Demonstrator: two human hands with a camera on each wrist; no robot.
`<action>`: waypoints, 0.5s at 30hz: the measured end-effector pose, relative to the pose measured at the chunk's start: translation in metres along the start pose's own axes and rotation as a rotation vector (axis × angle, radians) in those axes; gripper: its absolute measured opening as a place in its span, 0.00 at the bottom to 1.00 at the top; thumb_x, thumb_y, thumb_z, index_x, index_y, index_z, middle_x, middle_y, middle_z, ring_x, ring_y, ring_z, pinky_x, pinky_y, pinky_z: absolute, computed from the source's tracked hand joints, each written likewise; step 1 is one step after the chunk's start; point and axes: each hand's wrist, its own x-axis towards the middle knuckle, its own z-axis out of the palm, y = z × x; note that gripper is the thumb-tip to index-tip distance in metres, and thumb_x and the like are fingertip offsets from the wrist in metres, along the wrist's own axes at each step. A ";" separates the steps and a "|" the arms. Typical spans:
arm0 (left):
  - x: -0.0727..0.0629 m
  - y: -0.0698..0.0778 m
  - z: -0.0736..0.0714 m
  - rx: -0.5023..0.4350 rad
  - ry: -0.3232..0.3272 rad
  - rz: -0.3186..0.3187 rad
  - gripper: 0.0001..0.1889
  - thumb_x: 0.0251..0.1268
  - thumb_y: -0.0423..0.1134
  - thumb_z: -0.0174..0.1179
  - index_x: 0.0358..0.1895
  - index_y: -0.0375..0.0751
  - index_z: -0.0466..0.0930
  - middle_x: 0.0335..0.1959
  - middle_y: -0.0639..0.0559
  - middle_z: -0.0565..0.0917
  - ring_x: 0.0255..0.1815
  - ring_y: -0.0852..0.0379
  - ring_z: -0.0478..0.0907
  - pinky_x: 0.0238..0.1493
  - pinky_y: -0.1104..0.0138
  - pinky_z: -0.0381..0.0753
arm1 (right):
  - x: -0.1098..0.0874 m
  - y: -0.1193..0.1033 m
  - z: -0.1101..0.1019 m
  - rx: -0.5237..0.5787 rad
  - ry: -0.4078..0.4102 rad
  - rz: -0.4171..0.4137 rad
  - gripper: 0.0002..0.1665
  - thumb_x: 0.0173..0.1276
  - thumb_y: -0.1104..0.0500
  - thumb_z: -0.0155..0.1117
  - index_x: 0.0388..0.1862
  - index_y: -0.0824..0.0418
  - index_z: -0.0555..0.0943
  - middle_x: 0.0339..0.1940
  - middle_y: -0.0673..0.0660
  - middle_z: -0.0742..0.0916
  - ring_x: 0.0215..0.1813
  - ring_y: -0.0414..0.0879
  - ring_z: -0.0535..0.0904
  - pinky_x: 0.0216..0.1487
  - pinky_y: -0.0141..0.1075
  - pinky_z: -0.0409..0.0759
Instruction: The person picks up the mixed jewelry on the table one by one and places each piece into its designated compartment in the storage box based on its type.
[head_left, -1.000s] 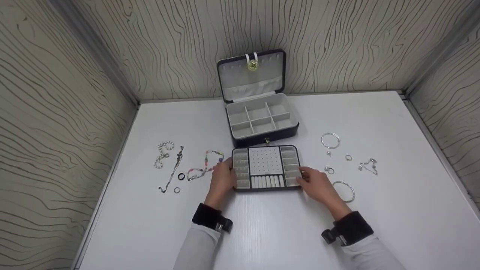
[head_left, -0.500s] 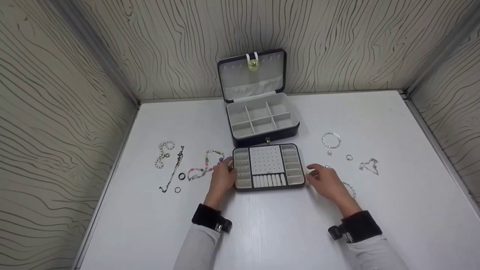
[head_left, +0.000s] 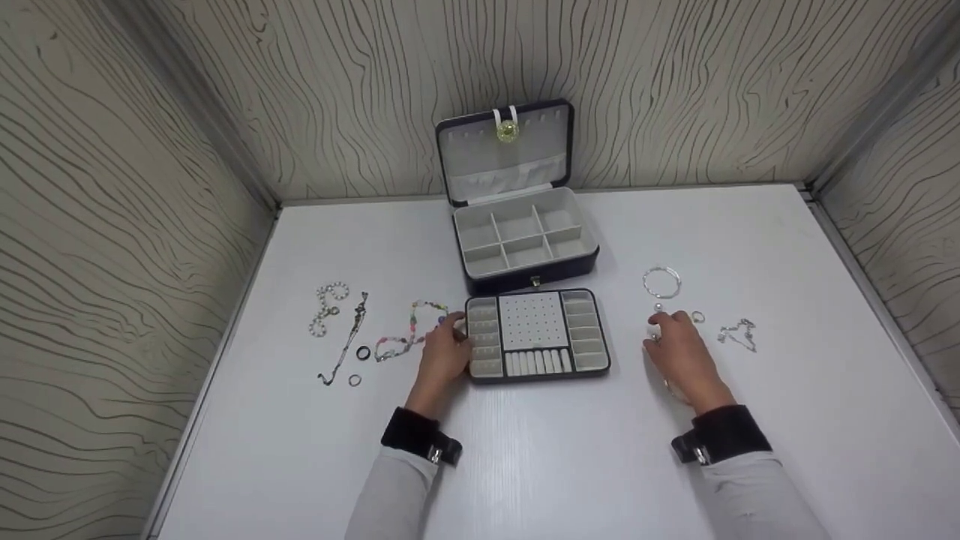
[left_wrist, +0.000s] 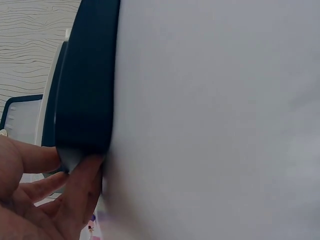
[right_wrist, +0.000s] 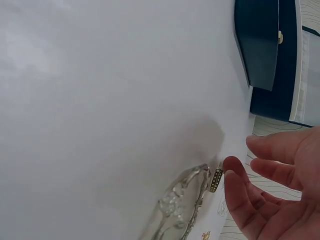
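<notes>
Right of the navy-rimmed, pale-lined rectangular tray (head_left: 534, 322), whose long axis runs side to side and whose left end the left hand (head_left: 445, 354) pinches, lies one small gold-toned studded jewellery piece (right_wrist: 216, 180), just beside the nearer right hand's (head_left: 684, 361) parted, unfilled fingers, contact undeterminable.

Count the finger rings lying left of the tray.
2: a black ring between the silvery chain and the multicoloured beads, and a silver ring just nearer the person. The left hand, holding the tray, could hide others.
</notes>
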 end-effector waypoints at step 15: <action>0.002 0.000 -0.002 -0.012 -0.023 0.016 0.27 0.56 0.27 0.59 0.64 0.36 0.74 0.35 0.46 0.81 0.32 0.52 0.76 0.37 0.58 0.77 | 0.013 0.001 0.006 -0.015 -0.066 -0.016 0.12 0.68 0.71 0.55 0.47 0.75 0.81 0.47 0.73 0.82 0.54 0.67 0.77 0.56 0.56 0.74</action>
